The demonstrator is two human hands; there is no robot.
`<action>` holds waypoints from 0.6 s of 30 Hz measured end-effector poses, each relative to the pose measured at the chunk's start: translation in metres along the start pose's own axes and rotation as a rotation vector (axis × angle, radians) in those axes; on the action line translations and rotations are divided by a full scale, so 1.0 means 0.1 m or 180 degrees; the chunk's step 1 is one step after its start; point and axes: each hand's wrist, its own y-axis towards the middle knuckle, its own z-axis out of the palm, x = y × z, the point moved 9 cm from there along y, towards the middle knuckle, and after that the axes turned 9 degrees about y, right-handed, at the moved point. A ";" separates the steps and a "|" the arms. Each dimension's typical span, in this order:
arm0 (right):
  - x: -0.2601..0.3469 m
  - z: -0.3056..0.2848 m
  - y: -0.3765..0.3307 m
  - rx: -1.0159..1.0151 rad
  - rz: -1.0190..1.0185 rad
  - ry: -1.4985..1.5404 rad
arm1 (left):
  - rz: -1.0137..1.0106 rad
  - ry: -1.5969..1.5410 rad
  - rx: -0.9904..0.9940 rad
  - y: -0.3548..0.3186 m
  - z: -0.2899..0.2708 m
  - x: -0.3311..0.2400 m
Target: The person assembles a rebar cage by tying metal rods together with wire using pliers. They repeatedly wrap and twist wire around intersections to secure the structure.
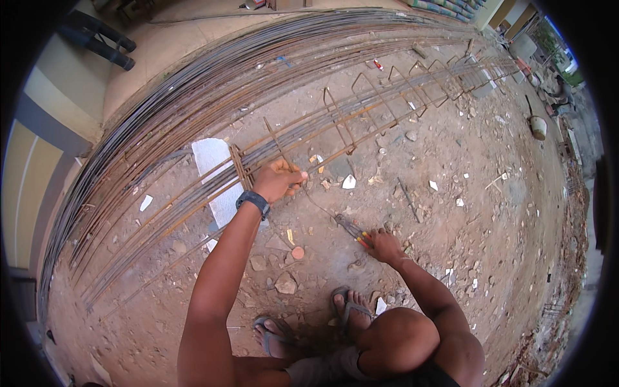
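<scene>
At frame center I see my left hand clamped on thin tie wire beside the rebar cage; lower right of it, my right hand grips pliers.

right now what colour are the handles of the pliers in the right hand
Red and yellow, seen in the head view where the right hand grips the pliers.

Black wristwatch, grey sandals
</scene>
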 end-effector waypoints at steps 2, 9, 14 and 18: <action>0.09 -0.09 0.01 0.0018 -0.0068 0.0120 | 0.0064 0.0018 -0.0071 -0.03 -0.03 0.00; 0.18 0.11 -0.12 -0.0015 -0.0216 0.0250 | 0.0144 -0.0027 -0.0032 0.02 0.03 -0.01; 0.37 0.18 -0.23 0.0038 -0.0457 0.0117 | 0.0262 -0.0045 -0.0026 0.01 -0.02 -0.02; 0.19 0.23 -0.05 -0.0178 -0.0073 0.0162 | 0.0318 -0.0026 0.0013 0.05 0.02 -0.01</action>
